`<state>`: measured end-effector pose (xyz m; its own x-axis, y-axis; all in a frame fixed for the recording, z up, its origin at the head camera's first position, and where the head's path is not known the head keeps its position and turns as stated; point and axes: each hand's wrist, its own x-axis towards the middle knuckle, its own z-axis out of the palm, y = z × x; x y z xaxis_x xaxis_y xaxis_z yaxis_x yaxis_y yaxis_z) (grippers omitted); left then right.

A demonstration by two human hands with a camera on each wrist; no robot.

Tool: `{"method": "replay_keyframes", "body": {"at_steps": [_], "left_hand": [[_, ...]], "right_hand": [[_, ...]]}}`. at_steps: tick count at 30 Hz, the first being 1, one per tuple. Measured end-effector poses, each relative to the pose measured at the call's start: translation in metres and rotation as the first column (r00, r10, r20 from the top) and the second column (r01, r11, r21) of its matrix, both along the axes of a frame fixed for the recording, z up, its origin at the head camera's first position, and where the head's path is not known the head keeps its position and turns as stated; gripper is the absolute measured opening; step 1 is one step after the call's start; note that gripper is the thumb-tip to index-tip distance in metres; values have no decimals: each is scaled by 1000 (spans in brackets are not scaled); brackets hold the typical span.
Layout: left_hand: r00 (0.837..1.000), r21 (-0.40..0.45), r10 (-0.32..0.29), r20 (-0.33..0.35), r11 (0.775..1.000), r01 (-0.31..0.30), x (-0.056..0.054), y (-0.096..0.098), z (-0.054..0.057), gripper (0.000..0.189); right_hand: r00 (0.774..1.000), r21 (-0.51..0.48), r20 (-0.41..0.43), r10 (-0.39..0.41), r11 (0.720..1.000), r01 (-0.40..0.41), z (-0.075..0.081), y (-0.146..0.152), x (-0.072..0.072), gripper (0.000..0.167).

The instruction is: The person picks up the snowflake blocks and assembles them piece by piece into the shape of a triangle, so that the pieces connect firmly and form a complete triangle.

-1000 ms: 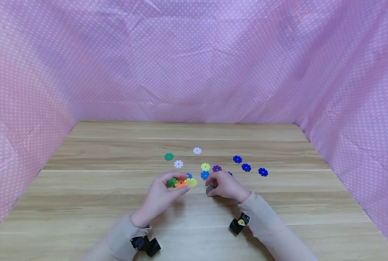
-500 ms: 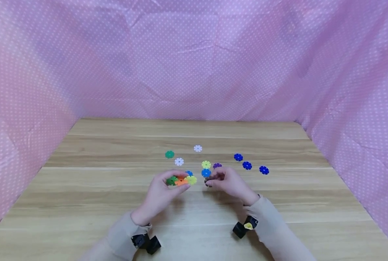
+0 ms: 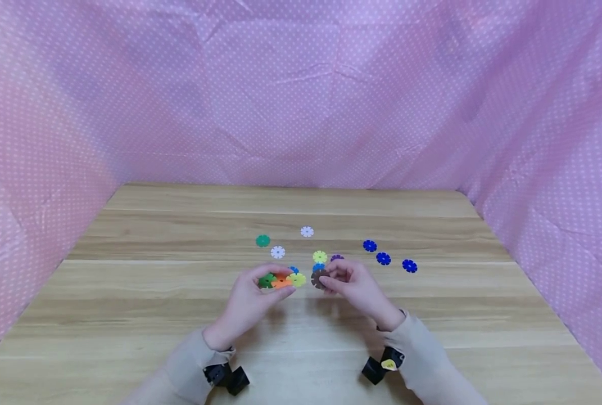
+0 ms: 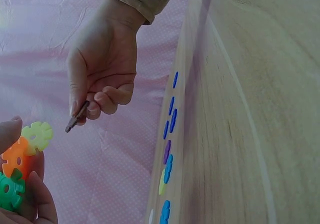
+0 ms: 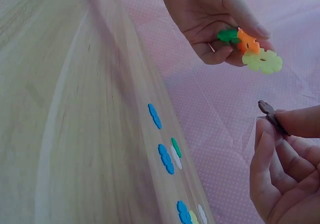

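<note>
Head view, left hand: your left hand [image 3: 250,295] grips a row of three notched discs between thumb and fingers, raised above the table [image 3: 301,360].
Row of discs: the green disc [image 3: 267,280] lies nearest your palm, the orange disc [image 3: 281,282] is in the middle, and the yellow disc [image 3: 297,279] is outermost; neighbours touch and overlap.
Right hand: your right hand [image 3: 358,289] pinches the brown disc [image 3: 318,278] between thumb and fingers, also raised, near the yellow disc but apart from it.
Wrists: beige sleeves [image 3: 432,354] reach your wrists, each with a black device [image 3: 381,365].
Just beyond your hands: light blue discs [image 3: 318,266], a pale yellow disc [image 3: 320,256] and a partly hidden purple disc [image 3: 337,258] lie on the table.
Right side: dark blue discs [image 3: 383,259] lie flat.
Farther left and centre: a teal disc [image 3: 262,241] and two white discs [image 3: 277,252].
Backdrop: pink dotted cloth [image 3: 301,101] hangs behind and at both sides.
</note>
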<state>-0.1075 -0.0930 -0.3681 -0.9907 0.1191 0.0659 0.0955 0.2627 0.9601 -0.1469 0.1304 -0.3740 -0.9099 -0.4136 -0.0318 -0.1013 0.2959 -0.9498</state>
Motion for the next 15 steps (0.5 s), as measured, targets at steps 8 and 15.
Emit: {"method": "replay_keyframes", "body": {"at_steps": [8, 15], "left_hand": [[1000, -1, 8, -8, 1000, -8, 0, 1, -1, 28], [999, -9, -5, -44, 1000, 5, 0, 2, -3, 26]], "right_hand": [[998, -51, 63, 18, 999, -15, 6, 1, 6, 22], [995, -54, 96, -4, 999, 9, 9, 0, 9, 27]]}}
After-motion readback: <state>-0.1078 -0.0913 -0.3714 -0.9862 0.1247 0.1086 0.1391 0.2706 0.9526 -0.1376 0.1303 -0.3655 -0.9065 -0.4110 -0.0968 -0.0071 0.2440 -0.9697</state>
